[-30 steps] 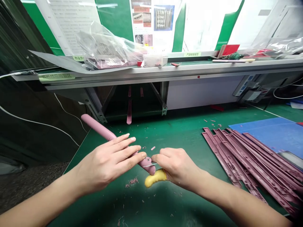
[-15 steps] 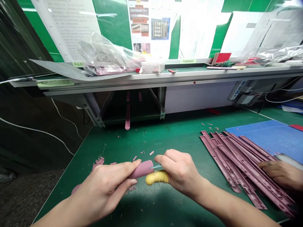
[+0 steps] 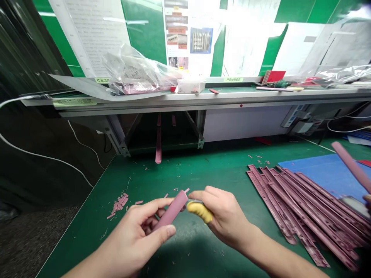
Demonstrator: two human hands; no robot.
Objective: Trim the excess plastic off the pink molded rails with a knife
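Note:
My left hand (image 3: 142, 235) is closed round a long pink plastic part (image 3: 171, 210), whose rounded end points up and away from me. My right hand (image 3: 222, 214) is closed right beside that end; its thumb wears a yellow rubber finger cot (image 3: 198, 209). A thin blade was in this hand in the earlier frames; here it is hidden behind the pink end. Pink shavings (image 3: 118, 202) lie on the green mat (image 3: 203, 170) to the left of my hands.
A pile of long pink strips (image 3: 298, 200) lies on the right, partly on a blue sheet (image 3: 321, 170). Another pink part (image 3: 352, 166) is lifted at the right edge by another person's fingers. A raised shelf (image 3: 203, 98) with plastic bags and papers runs along the back.
My left hand has pulled the pink part toward me and tilted its end upward. Another person's hand seen on the strip pile has lifted a pink part at the right edge.

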